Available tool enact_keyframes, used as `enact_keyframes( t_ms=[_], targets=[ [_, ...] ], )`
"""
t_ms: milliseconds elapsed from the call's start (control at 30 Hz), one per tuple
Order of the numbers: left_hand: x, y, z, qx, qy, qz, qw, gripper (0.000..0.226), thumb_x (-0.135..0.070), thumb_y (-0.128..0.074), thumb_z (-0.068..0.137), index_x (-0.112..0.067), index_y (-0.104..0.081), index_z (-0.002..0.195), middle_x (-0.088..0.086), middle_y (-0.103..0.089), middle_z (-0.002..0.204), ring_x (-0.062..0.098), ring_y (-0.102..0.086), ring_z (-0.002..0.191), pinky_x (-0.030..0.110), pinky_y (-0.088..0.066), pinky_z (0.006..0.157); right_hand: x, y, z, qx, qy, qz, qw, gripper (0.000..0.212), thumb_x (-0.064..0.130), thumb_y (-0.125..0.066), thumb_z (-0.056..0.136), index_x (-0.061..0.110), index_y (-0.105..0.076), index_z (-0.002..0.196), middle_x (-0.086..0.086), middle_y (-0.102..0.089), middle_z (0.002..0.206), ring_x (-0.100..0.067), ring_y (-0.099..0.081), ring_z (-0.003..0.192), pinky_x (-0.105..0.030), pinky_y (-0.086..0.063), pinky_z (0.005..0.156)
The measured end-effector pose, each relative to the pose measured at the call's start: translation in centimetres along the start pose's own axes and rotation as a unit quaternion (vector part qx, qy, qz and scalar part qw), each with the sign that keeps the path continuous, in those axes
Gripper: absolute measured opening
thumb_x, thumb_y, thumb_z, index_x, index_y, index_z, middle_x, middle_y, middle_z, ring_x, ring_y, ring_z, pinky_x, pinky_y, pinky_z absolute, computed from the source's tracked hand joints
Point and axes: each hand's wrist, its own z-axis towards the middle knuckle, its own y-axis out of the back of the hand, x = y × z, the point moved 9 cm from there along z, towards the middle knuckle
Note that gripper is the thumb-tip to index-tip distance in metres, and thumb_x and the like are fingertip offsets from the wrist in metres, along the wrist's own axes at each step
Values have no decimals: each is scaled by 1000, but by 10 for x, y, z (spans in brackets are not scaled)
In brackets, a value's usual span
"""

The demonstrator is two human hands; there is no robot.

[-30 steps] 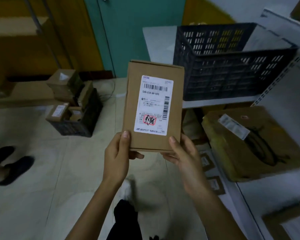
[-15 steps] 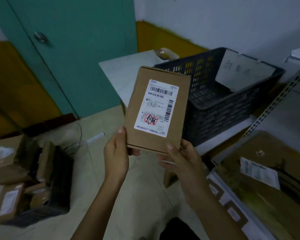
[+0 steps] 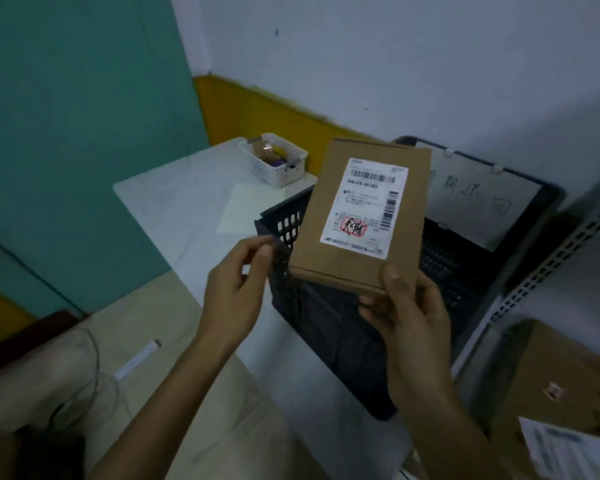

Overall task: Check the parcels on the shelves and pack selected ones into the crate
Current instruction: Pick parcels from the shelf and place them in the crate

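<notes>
**Parcel held over the crate, one hand on it**

The white tabletop (image 3: pixel 174 199) runs back to the corner where the teal wall meets the yellow-banded one. On its right side sits the dark crate (image 3: pixel 326 327), its lattice walls open at the top, with a white card (image 3: pixel 478 199) bearing handwritten marks propped against its far inner wall. To the right of the crate stands the perforated upright of a metal shelf (image 3: pixel 555 258), and on the shelf, low at the right, lies a large brown carton (image 3: pixel 555 382) with a printed slip on its top.

The parcel (image 3: pixel 430 202), a flat brown cardboard box, is held up in the air in front of and above the crate, tilted slightly, its face towards the person. Its white shipping label (image 3: pixel 364 206) shows barcodes and a red stamp scribbled over in black.

The right hand (image 3: pixel 409 317) has the parcel by its lower right corner, thumb pressed on the front, fingers curled behind; that grip is closed firmly on the box. The left hand (image 3: pixel 236 292) is just beside the parcel's lower left edge and clear of it, fingers loosely parted, with nothing in its grip.

At the back of the tabletop a small white basket (image 3: pixel 274 161) holds bits I cannot make out.
</notes>
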Motion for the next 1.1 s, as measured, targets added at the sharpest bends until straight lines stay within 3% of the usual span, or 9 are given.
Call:
enact_keyframes(
  t_ms=[133, 267, 433, 533, 667, 767, 867, 1000, 1100],
  targets=[
    [-13, -34, 67, 40, -61, 74, 995, 32, -38, -43, 92, -23, -63, 113, -10, -65, 105, 2, -57, 94, 12, -44, 76, 2, 17, 33, -69, -21, 11, 997, 34, 28, -62, 90, 20, -56, 123, -3, -69, 109, -13, -68, 76, -28, -56, 66],
    [-33, -125, 139, 174, -169, 147, 959, 34, -36, -46, 94, -17, -59, 120, 3, -60, 119, 18, -53, 111, 33, -45, 93, -8, 28, 69, -122, -57, 43, 990, 27, 26, -62, 90, 22, -57, 117, -2, -70, 99, -15, -65, 73, -30, -51, 63],
    [14, -221, 235, 293, -150, 343, 880, 71, -48, -52, 91, -11, -26, 146, 12, -29, 152, 31, -29, 137, 45, -33, 105, -42, 30, 121, -175, -148, 31, 973, 32, 26, -63, 91, 22, -56, 121, -3, -67, 88, -16, -59, 69, -30, -48, 62],
    [59, -247, 266, 384, -103, 343, 851, 64, -53, -49, 89, -15, -37, 139, 14, -48, 139, 32, -51, 119, 42, -47, 91, -64, 40, 157, -208, -182, -77, 958, 30, 26, -60, 93, 22, -53, 122, -2, -66, 92, -17, -60, 71, -28, -45, 60],
    [76, -255, 271, 368, -106, 318, 867, 38, -41, -40, 99, -9, -49, 120, 15, -58, 119, 33, -56, 103, 32, -35, 69, -101, 62, 203, -241, -243, -244, 907, 31, 21, -60, 92, 16, -50, 121, -11, -66, 95, -24, -62, 71, -31, -49, 60],
    [70, -252, 271, 347, -121, 311, 876, 36, -37, -37, 101, -6, -48, 114, 17, -58, 112, 31, -55, 94, 32, -32, 65, -98, 107, 226, -381, -201, -302, 850, 50, 18, -61, 88, 6, -43, 133, -25, -56, 125, -39, -60, 103, -47, -52, 88],
    [68, -252, 271, 354, -124, 290, 880, 31, -33, -37, 101, -6, -47, 112, 14, -58, 101, 24, -47, 77, 31, -28, 57, -82, 121, 226, -490, -148, -340, 789, 69, 26, -59, 91, 6, -23, 146, -24, -26, 147, -41, -41, 127, -41, -37, 103],
    [64, -250, 271, 355, -130, 261, 888, 21, -32, -37, 101, -12, -43, 99, 1, -41, 79, 13, -32, 61, 28, -16, 46, -131, 76, 257, -256, -208, -576, 748, 95, 65, -60, 79, 26, -11, 151, -10, -3, 159, -42, -8, 143, -57, -25, 111],
    [64, -251, 272, 360, -134, 249, 889, 21, -32, -36, 101, -12, -42, 96, 4, -45, 79, 14, -35, 61, 31, -18, 48, -152, 74, 280, -170, -212, -643, 716, 67, 46, -53, 92, 29, -22, 149, -10, 4, 160, -43, 13, 144, -56, -21, 114]
  ],
)
